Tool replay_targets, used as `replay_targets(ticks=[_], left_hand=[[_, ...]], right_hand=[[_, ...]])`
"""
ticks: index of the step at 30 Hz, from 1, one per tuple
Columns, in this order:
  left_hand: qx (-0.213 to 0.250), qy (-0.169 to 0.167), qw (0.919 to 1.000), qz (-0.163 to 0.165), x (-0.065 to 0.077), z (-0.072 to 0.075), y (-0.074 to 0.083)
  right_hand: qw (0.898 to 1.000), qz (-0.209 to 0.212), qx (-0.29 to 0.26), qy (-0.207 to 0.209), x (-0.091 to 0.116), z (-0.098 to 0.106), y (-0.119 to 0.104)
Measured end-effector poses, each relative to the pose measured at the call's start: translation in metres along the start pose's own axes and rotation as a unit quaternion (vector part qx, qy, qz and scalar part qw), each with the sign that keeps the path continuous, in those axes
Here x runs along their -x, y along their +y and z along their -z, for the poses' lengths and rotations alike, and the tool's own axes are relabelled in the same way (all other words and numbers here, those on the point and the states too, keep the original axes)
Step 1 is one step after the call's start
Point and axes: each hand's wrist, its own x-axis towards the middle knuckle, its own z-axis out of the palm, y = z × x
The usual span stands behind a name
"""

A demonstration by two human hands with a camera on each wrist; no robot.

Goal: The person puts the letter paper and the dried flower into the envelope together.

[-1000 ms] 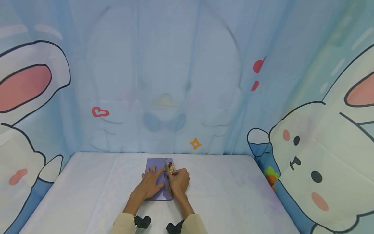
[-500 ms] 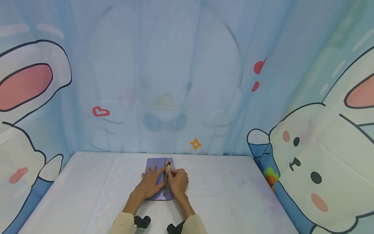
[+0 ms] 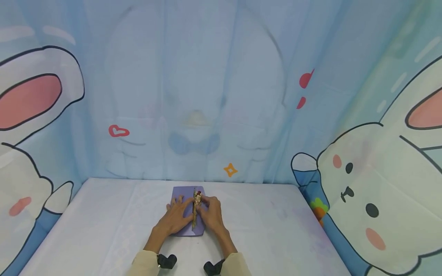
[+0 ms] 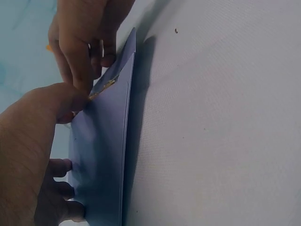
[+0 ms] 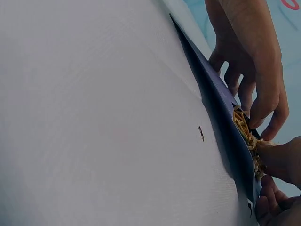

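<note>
A flat purple envelope lies on the white table with its long sides running away from me. Along its right part sits a slim bunch of dried flowers, pale with a dark red bloom at the far end and brown stems toward me. My left hand rests on the envelope, fingers spread, thumb and index close beside the stems. From the right, my right hand holds the bunch, its thumb on the flowers in the right wrist view. A raised purple flap partly hides the bunch in the left wrist view.
White cloth covers the table. Small dark plant bits lie on it beside the envelope. A blue curtain with printed rabbits hangs behind the table's far edge. Black wrist mounts sit at both cuffs.
The dried flowers have shifted left, from the envelope's right edge onto the line beside my left thumb. My right hand's fingers have spread apart a little; the left hand stays in place.
</note>
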Motion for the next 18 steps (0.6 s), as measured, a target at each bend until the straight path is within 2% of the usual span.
replay_targets(ticks=[3,5,6,9,13,15,18], left_hand=[[0.003,0.014,0.9998,-0.012,0.000,-0.003,-0.002],[0.009,0.023,0.9995,-0.022,0.000,-0.003,-0.004],[0.005,0.032,0.9988,-0.036,-0.002,-0.008,-0.010],[0.021,0.036,0.9983,-0.042,-0.002,-0.008,-0.012],[0.036,0.026,0.9986,-0.029,-0.003,-0.009,-0.016],[0.025,0.027,0.9989,-0.029,-0.007,-0.015,-0.024],[0.024,0.024,0.9991,-0.024,-0.007,-0.013,-0.024]], right_hand=[[0.999,-0.035,0.030,-0.026,0.000,0.001,-0.008],[0.997,-0.047,0.050,-0.035,-0.002,0.001,-0.010],[0.996,-0.051,0.055,-0.039,-0.002,0.000,-0.010],[0.995,-0.059,0.062,-0.048,-0.002,0.000,-0.012],[0.995,-0.049,0.067,-0.053,-0.002,-0.002,-0.012],[0.996,-0.036,0.070,-0.051,-0.001,-0.004,-0.011],[0.995,-0.026,0.073,-0.057,0.001,-0.005,-0.011]])
